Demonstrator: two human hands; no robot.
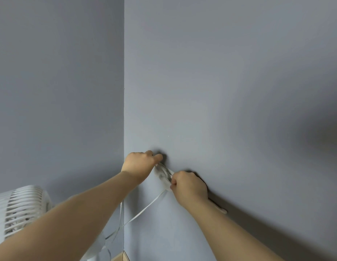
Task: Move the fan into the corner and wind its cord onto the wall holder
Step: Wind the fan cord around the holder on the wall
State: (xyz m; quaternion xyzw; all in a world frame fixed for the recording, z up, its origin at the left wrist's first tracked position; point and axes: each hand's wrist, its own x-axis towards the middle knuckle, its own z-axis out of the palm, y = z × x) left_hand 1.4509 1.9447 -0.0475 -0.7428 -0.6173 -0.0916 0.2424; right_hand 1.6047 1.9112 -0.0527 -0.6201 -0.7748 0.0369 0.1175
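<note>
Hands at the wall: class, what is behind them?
Coils of white cord show between the left hand and right hand, one strand trailing down. The wall holder itself is hidden under them.
</note>
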